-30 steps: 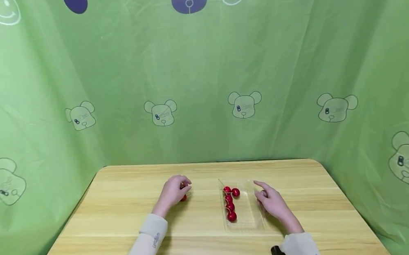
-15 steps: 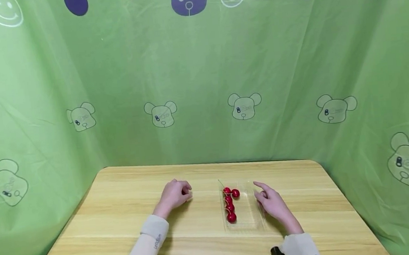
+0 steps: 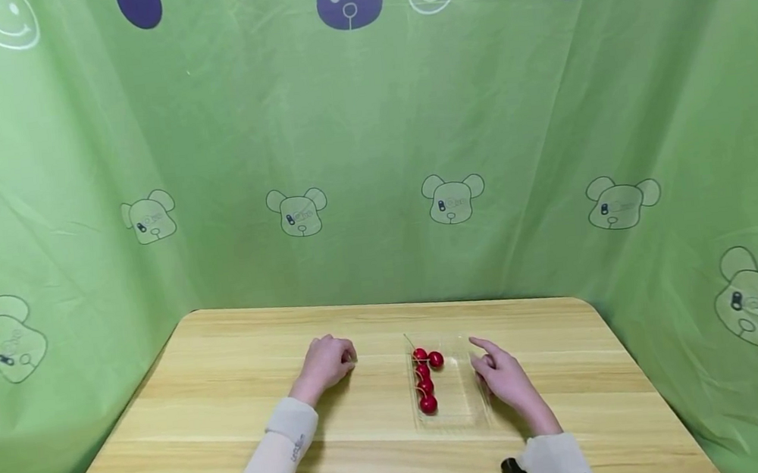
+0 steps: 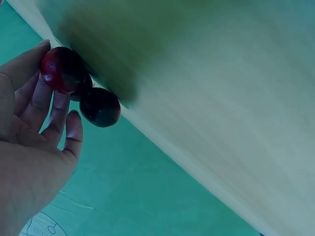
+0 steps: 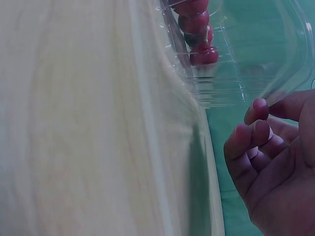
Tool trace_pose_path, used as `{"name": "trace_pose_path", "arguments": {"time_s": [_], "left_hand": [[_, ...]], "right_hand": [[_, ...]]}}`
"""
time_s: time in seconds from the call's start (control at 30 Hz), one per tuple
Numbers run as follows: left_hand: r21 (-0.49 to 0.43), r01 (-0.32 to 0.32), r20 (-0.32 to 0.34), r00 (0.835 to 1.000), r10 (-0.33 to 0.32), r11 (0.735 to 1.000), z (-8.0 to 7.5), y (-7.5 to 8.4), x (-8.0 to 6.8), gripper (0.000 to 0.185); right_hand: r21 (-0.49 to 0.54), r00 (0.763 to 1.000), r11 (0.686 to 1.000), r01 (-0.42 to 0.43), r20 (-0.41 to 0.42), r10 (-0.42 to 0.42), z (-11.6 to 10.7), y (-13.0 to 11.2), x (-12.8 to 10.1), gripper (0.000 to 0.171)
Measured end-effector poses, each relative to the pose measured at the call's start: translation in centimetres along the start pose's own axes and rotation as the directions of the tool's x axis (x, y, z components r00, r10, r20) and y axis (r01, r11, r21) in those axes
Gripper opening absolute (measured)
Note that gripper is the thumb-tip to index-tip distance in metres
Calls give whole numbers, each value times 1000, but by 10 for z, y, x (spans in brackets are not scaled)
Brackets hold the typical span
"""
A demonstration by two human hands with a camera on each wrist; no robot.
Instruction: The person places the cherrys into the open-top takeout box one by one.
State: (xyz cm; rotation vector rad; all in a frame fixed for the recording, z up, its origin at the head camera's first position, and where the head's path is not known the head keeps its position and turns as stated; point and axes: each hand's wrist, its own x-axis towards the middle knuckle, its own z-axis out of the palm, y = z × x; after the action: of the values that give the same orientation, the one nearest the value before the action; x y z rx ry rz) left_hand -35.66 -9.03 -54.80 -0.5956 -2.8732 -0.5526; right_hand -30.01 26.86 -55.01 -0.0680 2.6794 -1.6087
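Note:
Several red cherries (image 3: 424,387) lie inside a clear plastic container (image 3: 461,420), most of them in a row along its left side. To the left of it, my left hand (image 3: 326,365) is low over the table with its fingers bent down. The left wrist view shows that hand's thumb and fingers at a dark red cherry (image 4: 61,70), with another cherry (image 4: 100,108) hanging close by and one partly hidden behind. From above, the hand covers these cherries. My right hand (image 3: 506,383) holds the container's right edge between thumb and index finger, its other fingers curled (image 5: 241,152).
The wooden table (image 3: 374,465) has rounded far corners. A green curtain (image 3: 367,116) with bear prints surrounds its back and sides. A small black object (image 3: 513,472) sits at the right sleeve's cuff.
The cherry that showed under my left hand a second ago is now hidden from above. My left fingers have drawn closer together. The right hand and container stay put.

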Motion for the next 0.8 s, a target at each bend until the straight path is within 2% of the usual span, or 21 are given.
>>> {"name": "trace_pose_path", "arguments": {"time_s": [0.33,0.8], "left_hand": [[-8,-25,-40,999,24,1000,1,0,1,5],[-39,-33,-74,997,30,999,-15,7,-1,6]], "right_hand": [[-8,1000,1000,-6,3,6,0,1,1,51],[8,1000,1000,4,3,-4,1,1,1,50]]}}
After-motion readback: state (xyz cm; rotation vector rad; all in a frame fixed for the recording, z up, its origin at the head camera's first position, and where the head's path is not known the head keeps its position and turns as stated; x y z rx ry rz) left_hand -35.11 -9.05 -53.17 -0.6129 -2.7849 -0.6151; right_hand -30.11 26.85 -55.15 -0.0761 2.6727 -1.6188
